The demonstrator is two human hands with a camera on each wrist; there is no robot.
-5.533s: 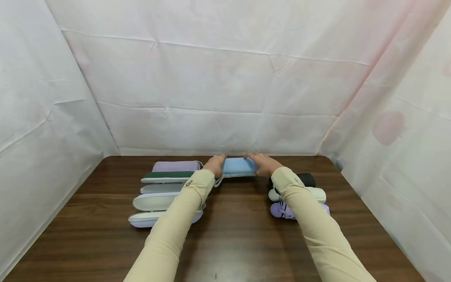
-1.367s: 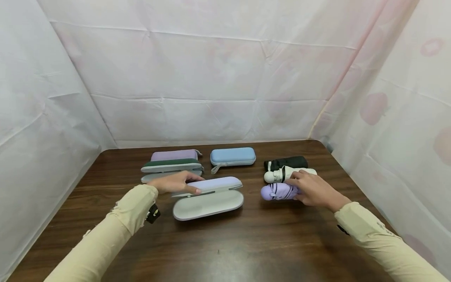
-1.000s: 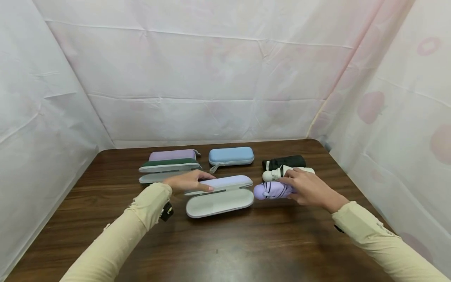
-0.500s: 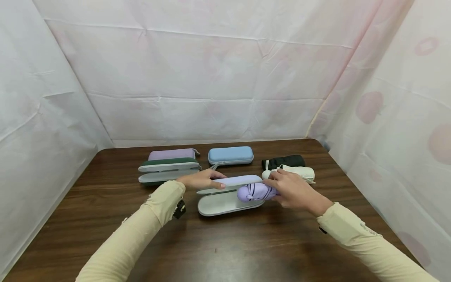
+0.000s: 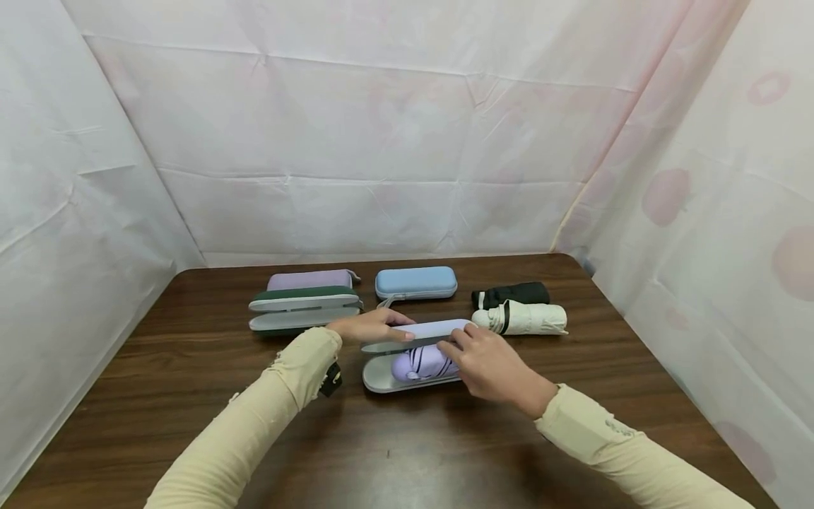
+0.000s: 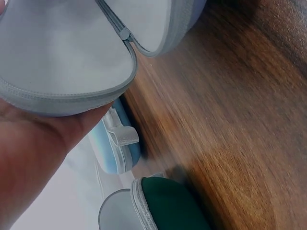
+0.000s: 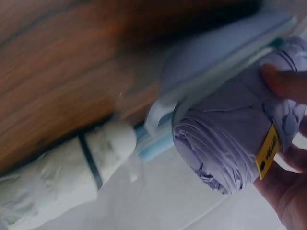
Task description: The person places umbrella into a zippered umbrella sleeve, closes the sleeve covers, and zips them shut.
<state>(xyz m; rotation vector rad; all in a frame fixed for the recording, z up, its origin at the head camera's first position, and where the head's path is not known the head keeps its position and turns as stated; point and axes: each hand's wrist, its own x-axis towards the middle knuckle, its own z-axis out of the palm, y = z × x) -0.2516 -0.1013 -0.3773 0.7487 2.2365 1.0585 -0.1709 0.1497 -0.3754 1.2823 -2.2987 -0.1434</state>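
Observation:
A lavender oblong zip case (image 5: 379, 382) lies unzipped in the middle of the table, its lid raised and its pale lining showing. My left hand (image 5: 367, 327) holds the left end of the lid, fingers behind and thumb in front. The left wrist view looks at the grey lining (image 6: 62, 52), with the hand against the lid's outside. My right hand (image 5: 494, 364) grips a folded lavender umbrella (image 5: 427, 363) between thumb and fingers. Its round handle lies over the case's lower half, under the lid. The right wrist view shows the umbrella's gathered fabric end (image 7: 216, 143) and a yellow tag.
A white folded umbrella (image 5: 528, 319) and a black one (image 5: 516, 294) lie at the right. At the back stand a blue case (image 5: 416, 282) and a lilac case (image 5: 310, 280), both closed. A green case (image 5: 305, 293) gapes at the left.
My right hand has brought the lavender umbrella leftward from beside the white one into the case. My left hand has shifted the lavender case to the right; earlier, both hands were at the blue case.

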